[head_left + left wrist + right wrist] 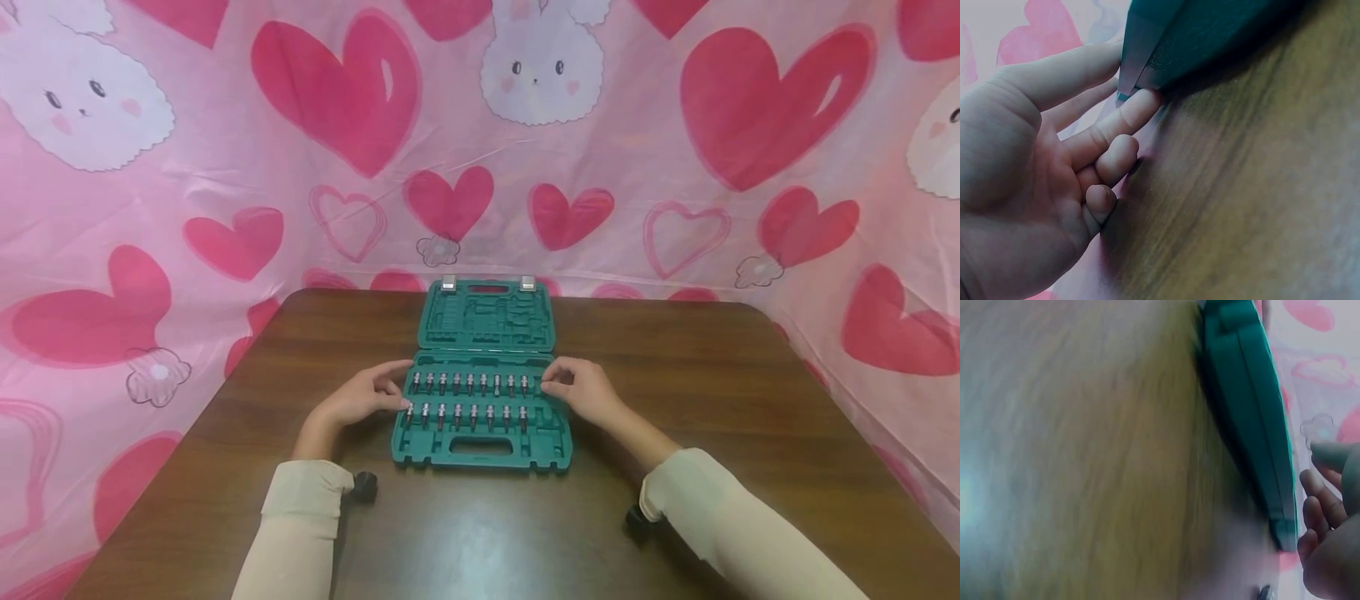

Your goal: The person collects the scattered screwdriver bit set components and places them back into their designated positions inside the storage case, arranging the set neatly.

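A green plastic case (546,454) lies unfolded on the table, its lid (486,313) tipped back. Two rows of silver bit sockets (457,414) fill its lower half. Against the left side is my left hand (362,395), thumb at the lower row's end and index finger along the edge farther up; in the left wrist view, its fingers reach the case's side (1147,56). My right hand (588,390) hovers at the right edge beside the upper row, thumb and index fingertip close together. Nothing shows between them, and its other fingers are curled loosely (1315,515).
The brown wooden table (675,350) extends around the case. Pink cloth (637,150) with hearts and rabbits hangs behind and at both sides. A small black device (364,487) sits at the left wrist, another (638,523) at the right.
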Action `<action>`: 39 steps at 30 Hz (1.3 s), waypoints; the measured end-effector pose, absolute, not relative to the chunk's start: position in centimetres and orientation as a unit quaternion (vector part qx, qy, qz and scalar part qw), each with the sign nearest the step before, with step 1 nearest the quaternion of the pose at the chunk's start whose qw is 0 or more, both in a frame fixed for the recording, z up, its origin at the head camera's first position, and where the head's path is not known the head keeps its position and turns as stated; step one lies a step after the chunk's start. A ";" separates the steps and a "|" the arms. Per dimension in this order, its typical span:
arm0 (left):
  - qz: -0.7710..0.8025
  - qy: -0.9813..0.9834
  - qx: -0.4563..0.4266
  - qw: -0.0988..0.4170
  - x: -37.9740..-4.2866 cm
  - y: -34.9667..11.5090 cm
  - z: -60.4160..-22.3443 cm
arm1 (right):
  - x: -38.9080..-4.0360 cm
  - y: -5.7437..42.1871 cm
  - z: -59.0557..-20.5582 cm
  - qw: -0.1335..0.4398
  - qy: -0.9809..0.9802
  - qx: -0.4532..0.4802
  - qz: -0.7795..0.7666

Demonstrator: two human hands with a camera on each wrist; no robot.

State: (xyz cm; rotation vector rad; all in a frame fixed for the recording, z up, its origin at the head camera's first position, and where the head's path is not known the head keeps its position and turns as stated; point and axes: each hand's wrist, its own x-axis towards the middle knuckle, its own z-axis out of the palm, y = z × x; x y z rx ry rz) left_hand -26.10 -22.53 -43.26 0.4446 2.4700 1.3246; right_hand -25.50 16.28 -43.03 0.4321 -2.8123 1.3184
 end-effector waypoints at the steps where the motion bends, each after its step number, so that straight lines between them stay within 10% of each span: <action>1: 0.461 0.861 0.151 0.151 -26.1 -22.5 -43.2 | -25.6 16.6 -43.1 0.004 -0.894 0.139 0.426; 39: 0.485 0.843 0.169 0.160 -24.1 -21.6 -40.2 | -27.6 22.9 -43.3 0.027 -0.913 0.101 0.394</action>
